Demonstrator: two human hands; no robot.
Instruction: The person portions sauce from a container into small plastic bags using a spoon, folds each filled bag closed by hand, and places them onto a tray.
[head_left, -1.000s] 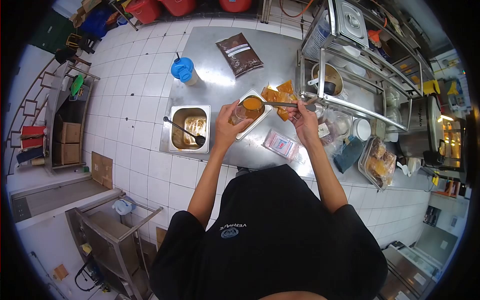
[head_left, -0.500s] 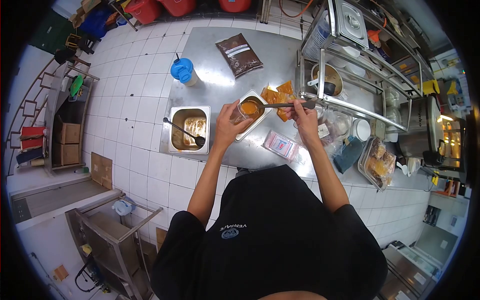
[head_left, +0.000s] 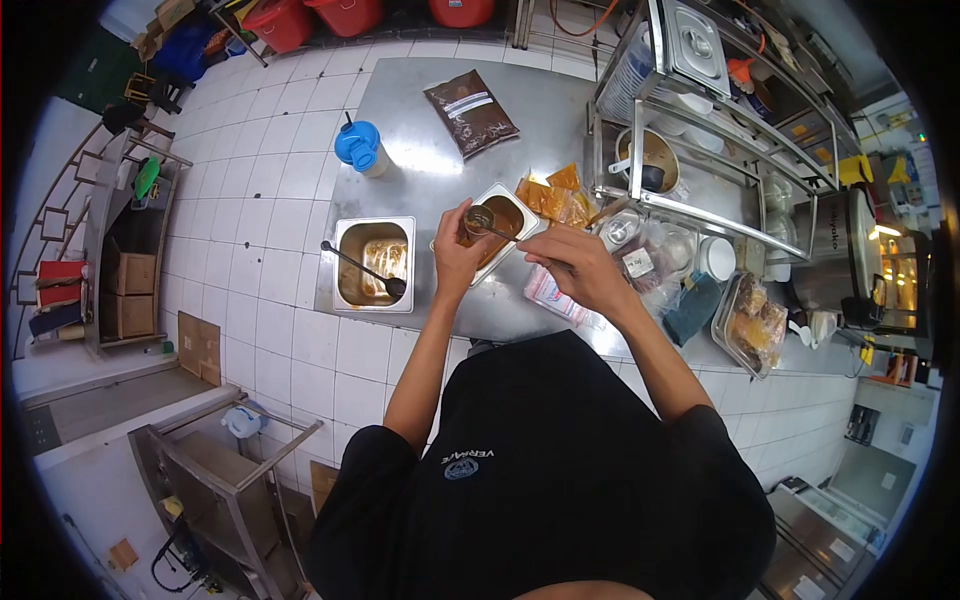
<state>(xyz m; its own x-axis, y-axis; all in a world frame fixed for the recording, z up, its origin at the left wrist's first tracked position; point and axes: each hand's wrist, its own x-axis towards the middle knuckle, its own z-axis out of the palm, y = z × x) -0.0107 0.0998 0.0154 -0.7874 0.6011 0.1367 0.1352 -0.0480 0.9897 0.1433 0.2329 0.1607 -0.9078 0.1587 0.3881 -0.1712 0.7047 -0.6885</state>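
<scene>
My right hand grips the long dark handle of a ladle. Its round bowl is tipped right at my left hand, whose fingers curl around what looks like a small clear plastic bag, mostly hidden now. Both hands are over a steel food pan holding orange-brown sauce. Beyond the pan lie filled bags of orange sauce. Beside my right wrist, a pack of plastic bags rests on the steel table.
Left on the table stands another steel pan with a black ladle in it. Farther back are a blue-lidded bottle and a bag of dark brown contents. A metal rack and a tray of packed food occupy the right side.
My right hand has come closer and lower, turning the ladle. Its bowl showed orange sauce before and now looks dark and tipped beside my left hand.
</scene>
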